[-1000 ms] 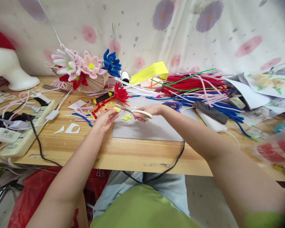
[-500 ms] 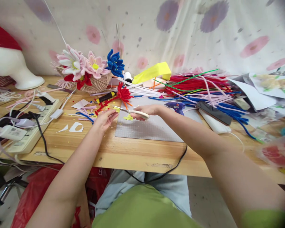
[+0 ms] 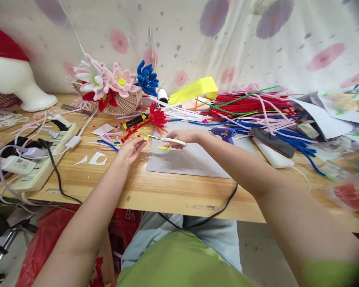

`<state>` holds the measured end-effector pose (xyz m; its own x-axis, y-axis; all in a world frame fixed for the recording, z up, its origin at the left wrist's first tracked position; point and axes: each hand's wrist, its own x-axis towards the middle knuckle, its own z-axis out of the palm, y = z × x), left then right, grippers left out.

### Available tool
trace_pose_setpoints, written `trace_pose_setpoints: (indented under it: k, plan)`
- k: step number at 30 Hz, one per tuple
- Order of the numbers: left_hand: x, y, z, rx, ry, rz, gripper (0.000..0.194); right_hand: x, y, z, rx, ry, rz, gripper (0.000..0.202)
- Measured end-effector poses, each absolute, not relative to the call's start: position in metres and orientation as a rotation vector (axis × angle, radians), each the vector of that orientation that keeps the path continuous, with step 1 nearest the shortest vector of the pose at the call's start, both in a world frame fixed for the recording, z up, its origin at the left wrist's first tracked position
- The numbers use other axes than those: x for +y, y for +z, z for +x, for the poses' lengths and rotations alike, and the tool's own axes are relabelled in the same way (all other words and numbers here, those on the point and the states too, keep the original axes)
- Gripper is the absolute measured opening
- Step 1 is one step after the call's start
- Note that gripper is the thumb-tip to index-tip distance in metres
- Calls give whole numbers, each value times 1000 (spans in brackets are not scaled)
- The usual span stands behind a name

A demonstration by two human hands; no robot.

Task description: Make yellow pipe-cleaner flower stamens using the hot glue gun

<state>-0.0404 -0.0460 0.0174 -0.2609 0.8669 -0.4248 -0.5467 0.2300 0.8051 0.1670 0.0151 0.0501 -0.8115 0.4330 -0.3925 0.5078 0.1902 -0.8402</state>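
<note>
My left hand (image 3: 133, 150) pinches a small yellow piece (image 3: 144, 137) near the left edge of the grey cutting mat (image 3: 194, 161). My right hand (image 3: 182, 137) is closed round the pale handles of a pair of scissors (image 3: 177, 142), whose blades point left at the yellow piece. Small yellow scraps (image 3: 163, 148) lie on the mat just below the scissors. Just behind my hands rests a red fuzzy flower (image 3: 157, 115) with orange stems. Whether the blades touch the yellow piece is too small to tell.
A purple glue gun (image 3: 224, 133) and a dark phone (image 3: 272, 142) lie to the right, before bundles of coloured stems (image 3: 257, 104). Fuzzy flowers (image 3: 121, 81) stand at the back. On the left are a power strip (image 3: 44, 159) with cables and a white mannequin head (image 3: 14, 81).
The view has shifted slightly. The scissors are tilted a little differently and their blades look closer together; both hands keep their hold.
</note>
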Motion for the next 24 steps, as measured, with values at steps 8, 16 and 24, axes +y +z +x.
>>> trace_pose_setpoints:
  k: [8,16,24]
  plan:
    - [-50,22,-45,1252,1422,351,15,14,51,154,2377,-1688,1044,47]
    - [-51,22,-56,1344,1746,419,26,21,56,161,2514,-1678,1179,42]
    - [-39,13,-36,1392,1857,617,37,45,69,229,2444,-618,1629,38]
